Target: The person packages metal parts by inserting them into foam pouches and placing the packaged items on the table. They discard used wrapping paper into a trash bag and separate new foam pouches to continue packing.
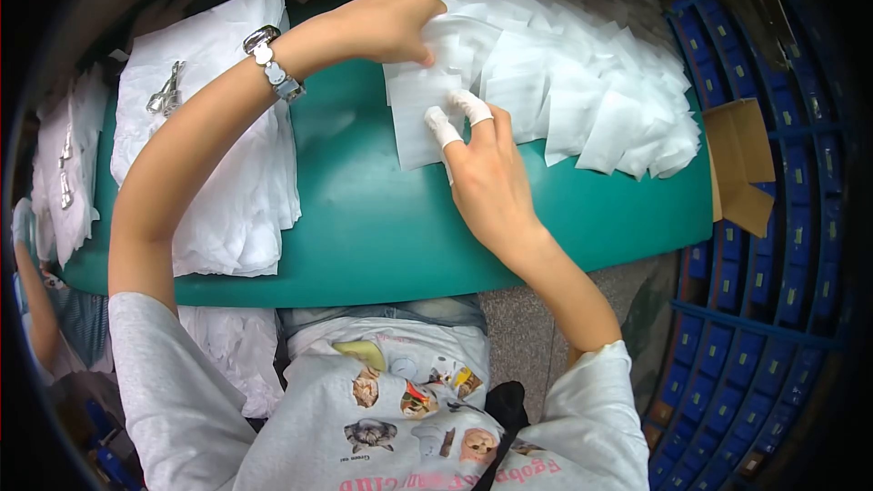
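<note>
A big heap of thin white translucent sheets or pouches [582, 82] lies on the green table [355, 218]. My left hand [400, 25], with a watch on its wrist, reaches over to the heap's left edge, fingers bent round the edge of some sheets. White covers sit on two fingertips of my right hand [486, 159]; these fingers are slightly apart and touch a square white sheet [416, 123] at the heap's front left. Whether they pinch it cannot be made out.
Left of my arm, a stack of white sheets [236, 191] carries a metal clip [166, 91]. Another stack [77, 159] and a co-worker's arm [38, 300] are at far left. An open cardboard box [741, 159] and blue bin racks [791, 245] stand right.
</note>
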{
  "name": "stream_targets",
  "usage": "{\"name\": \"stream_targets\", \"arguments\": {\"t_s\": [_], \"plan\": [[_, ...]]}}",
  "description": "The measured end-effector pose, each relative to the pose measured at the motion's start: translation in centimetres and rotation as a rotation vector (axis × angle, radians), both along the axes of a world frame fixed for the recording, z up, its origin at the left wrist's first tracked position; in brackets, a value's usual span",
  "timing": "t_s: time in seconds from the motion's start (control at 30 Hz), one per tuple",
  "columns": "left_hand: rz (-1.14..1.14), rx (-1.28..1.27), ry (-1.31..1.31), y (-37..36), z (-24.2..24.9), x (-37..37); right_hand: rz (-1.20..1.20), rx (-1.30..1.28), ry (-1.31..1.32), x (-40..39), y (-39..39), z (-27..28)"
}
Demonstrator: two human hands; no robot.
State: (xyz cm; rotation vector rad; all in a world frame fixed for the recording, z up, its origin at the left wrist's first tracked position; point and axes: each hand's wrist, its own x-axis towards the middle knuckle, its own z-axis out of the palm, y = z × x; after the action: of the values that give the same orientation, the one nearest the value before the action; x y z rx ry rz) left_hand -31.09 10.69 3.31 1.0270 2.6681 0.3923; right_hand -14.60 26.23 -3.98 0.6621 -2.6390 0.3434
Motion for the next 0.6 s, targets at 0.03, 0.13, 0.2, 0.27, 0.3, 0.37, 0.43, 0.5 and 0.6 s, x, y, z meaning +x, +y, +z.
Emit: {"name": "stream_targets", "arguments": {"t_s": [0.03, 0.13, 0.2, 0.27, 0.3, 0.37, 0.43, 0.5, 0.6], "plan": [[-0.017, 0.016, -0.037, -0.1, -0.1, -0.2, -0.016, -0.008, 0.008, -0.1, -0.1, -0.1], [-0.061, 0.069, -0.170, -0.4, -0.1, -0.4, -0.075, -0.023, 0.022, -0.3, -0.5, -0.4], [-0.075, 0.110, -0.285, -0.7, 0.1, 0.0, -0.120, -0.024, 0.020, -0.2, -0.7, -0.5], [-0.086, 0.190, -0.168, -1.2, -0.8, 0.6, -0.068, -0.098, -0.004, 0.0, -0.7, -0.6], [-0.091, 0.231, -0.109, -1.4, -1.5, 0.9, -0.042, -0.135, -0.017, 0.2, -0.7, -0.8], [-0.085, 0.422, 0.186, -1.4, -3.3, 1.3, -0.097, -0.334, -0.024, 0.5, -0.9, -0.9], [-0.050, 0.556, 0.447, -1.1, -2.8, 2.7, -0.141, -0.415, -0.050, 0.7, -0.7, -1.2], [-0.167, 0.514, 0.463, -1.5, -1.3, 3.7, -0.182, -0.384, -0.093, 0.8, -0.2, -1.5], [-0.290, 0.357, 0.399, -1.7, -1.5, 5.1, -0.228, -0.409, -0.232, 1.5, -0.7, -1.3]]}}
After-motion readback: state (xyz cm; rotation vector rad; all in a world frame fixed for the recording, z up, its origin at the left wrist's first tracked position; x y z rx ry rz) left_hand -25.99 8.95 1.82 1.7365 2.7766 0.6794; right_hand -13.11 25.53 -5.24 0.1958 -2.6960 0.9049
